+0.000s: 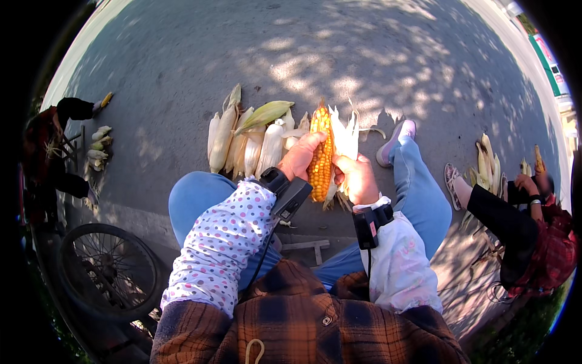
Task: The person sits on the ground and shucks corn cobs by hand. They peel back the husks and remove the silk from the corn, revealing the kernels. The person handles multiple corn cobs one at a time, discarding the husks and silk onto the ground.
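An ear of yellow-orange corn [321,159] is held upright in front of me, its kernels bare on the side that faces me. My left hand [301,156] grips it from the left, with the thumb laid across the kernels. On its right side, my right hand [357,178] pinches pale, peeled-back corn husk [344,134] between thumb and fingers. Loose strips of husk spread above and below that hand. Just left of the ear, a row of corn ears in pale husks [271,148] lies on the ground, with a greener husked ear [266,116] across the top.
A spoked wheel [109,272] stands at lower left. Two people sit at the sides: one far left [43,150] near a small corn pile [98,148], another at right [523,227] beside husked corn [487,164]. Between my legs shows a wooden piece [307,245]. Dappled pavement [191,68] stretches ahead.
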The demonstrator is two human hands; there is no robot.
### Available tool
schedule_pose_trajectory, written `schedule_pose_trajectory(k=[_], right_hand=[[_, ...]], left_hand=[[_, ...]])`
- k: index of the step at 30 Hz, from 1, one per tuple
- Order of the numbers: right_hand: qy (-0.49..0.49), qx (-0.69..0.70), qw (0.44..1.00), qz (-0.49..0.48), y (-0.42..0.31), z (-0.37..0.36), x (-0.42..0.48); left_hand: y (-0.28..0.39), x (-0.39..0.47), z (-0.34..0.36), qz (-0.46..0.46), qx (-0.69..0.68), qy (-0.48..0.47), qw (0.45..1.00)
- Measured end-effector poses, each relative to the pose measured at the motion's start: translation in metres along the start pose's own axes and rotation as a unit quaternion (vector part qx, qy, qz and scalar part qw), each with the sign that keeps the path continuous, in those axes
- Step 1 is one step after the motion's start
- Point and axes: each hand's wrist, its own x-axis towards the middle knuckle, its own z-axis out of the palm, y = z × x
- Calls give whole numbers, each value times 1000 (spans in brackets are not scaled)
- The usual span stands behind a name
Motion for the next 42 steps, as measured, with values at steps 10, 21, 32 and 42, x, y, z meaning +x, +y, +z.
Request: schedule_pose_trajectory(k=[10, 21, 32, 42], right_hand=[[19, -85, 995, -53, -8, 11, -6], [-7, -59, 998, 14, -16, 15, -12], [-6, 53, 999, 3, 4, 5, 0], [84, 80, 993, 0, 14, 10, 8]], left_hand=[[-5, -4, 12, 28, 21, 38, 999], [-11, -10, 23, 71, 24, 48, 996], [-18, -4, 22, 87, 0, 70, 994], [-13, -19, 38, 117, 68, 128, 983]])
